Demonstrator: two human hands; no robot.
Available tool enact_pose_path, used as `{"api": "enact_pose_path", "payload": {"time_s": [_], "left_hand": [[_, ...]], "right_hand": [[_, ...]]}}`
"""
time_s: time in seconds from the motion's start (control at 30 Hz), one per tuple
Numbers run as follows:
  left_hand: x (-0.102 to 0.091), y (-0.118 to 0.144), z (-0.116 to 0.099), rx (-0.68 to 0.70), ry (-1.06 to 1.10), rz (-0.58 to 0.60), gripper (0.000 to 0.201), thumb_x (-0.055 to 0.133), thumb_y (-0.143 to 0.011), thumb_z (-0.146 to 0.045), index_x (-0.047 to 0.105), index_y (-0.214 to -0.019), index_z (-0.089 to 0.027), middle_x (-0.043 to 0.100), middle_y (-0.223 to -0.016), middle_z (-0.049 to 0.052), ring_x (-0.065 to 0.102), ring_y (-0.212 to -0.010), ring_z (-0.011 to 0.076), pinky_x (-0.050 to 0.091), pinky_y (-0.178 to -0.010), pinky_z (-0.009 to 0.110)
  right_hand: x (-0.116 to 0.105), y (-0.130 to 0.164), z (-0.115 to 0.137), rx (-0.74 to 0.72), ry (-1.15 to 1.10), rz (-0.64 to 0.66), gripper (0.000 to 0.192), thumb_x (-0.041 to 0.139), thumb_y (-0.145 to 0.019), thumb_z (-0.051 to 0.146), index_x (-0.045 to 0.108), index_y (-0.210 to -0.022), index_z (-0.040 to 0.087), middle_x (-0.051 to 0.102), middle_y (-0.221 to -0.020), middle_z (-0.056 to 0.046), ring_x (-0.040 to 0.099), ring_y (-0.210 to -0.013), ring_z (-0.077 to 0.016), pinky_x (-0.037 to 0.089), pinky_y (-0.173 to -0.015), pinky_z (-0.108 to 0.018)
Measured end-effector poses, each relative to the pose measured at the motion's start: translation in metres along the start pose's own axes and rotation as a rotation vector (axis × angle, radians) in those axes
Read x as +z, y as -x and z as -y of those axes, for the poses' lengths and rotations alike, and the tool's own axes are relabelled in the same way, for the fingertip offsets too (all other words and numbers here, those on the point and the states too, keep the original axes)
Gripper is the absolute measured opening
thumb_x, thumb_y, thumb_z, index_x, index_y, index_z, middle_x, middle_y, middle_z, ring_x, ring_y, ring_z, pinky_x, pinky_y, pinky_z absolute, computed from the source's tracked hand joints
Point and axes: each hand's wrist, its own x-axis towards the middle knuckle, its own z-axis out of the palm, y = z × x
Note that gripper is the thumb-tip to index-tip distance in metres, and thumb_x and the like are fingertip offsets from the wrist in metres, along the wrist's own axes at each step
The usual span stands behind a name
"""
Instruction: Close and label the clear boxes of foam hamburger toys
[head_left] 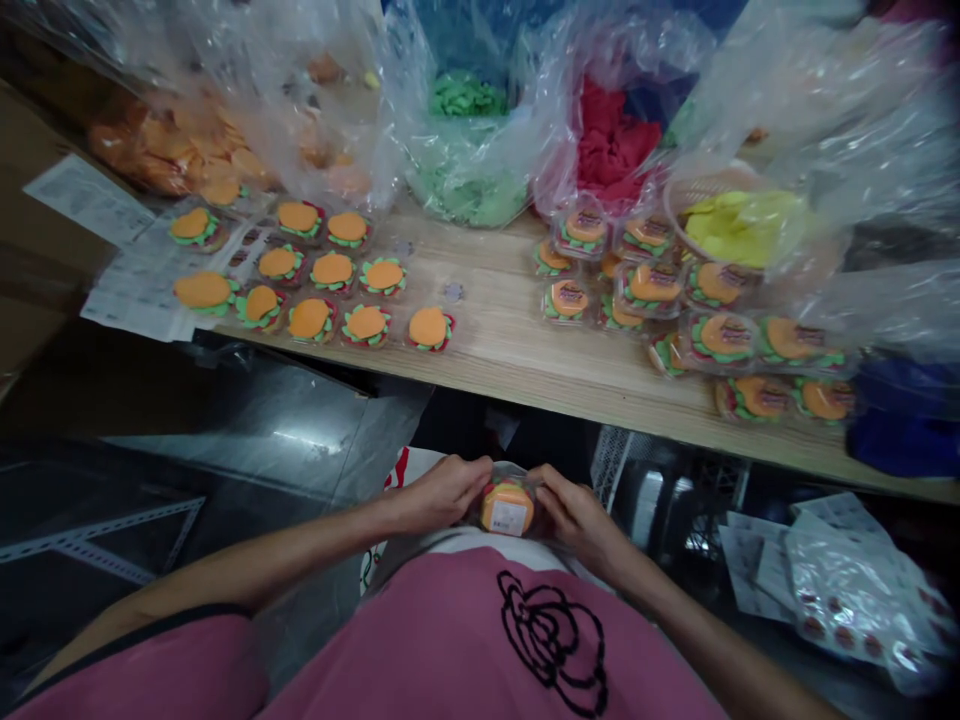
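Observation:
My left hand (pixel 439 493) and my right hand (pixel 576 517) both grip one burger-shaped toy in a clear plastic case (pixel 508 503), held close to my body below the table edge. A white label shows on its orange underside. On the wooden table (pixel 517 350), several bare burger toys (pixel 365 324) lie in rows at the left. Several burger toys in clear cases (pixel 712 335) are heaped at the right.
Clear plastic bags line the back of the table with orange pieces (pixel 187 150), green pieces (pixel 465 180), red pieces (pixel 611 145) and yellow pieces (pixel 739 225). Printed sheets (pixel 135 285) lie under the left rows. Sticker sheets (pixel 847 590) sit low at the right.

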Motion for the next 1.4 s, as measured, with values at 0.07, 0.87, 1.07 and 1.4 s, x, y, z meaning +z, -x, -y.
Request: {"api": "enact_pose_path", "payload": {"time_s": [0.07,0.87,1.07,1.4], "left_hand": [[-0.001,0.0,0.004,0.007,0.018,0.004,0.024,0.027,-0.088,-0.028,0.04,-0.07,-0.017,0.033,-0.055,-0.006,0.031,-0.05,0.0073,0.024,-0.048,0.019],[0.006,0.001,0.007,-0.062,0.176,-0.026,0.026,0.027,-0.088,-0.031,0.036,-0.067,-0.018,0.039,-0.054,-0.005,0.04,-0.048,0.0072,0.029,-0.047,0.018],[0.01,0.0,0.011,-0.089,0.261,-0.042,0.027,0.029,-0.087,-0.036,0.036,-0.067,-0.018,0.037,-0.053,-0.006,0.042,-0.046,0.0071,0.03,-0.044,0.018],[0.011,-0.002,-0.003,-0.209,0.442,-0.218,0.041,0.056,-0.07,-0.048,0.045,-0.096,-0.017,0.054,-0.08,0.0,0.052,-0.071,0.014,0.041,-0.059,0.024]], "right_hand": [[-0.005,0.002,0.0,0.041,-0.144,0.043,0.022,0.033,-0.088,0.029,0.043,-0.106,0.02,0.055,-0.072,0.0,0.056,-0.062,-0.0125,0.045,-0.057,-0.024],[-0.003,0.002,-0.01,-0.007,-0.265,0.075,0.006,0.04,-0.084,0.023,0.043,-0.083,0.019,0.049,-0.067,0.002,0.049,-0.06,-0.0111,0.039,-0.054,-0.022],[0.005,0.0,-0.014,0.024,-0.206,-0.027,0.011,0.043,-0.081,0.02,0.04,-0.071,0.02,0.045,-0.06,0.004,0.045,-0.053,-0.01,0.034,-0.049,-0.02],[0.001,-0.004,0.007,-0.027,-0.267,-0.113,0.006,0.053,-0.077,0.022,0.05,-0.08,0.018,0.054,-0.069,0.002,0.051,-0.062,-0.0117,0.04,-0.058,-0.024]]}}
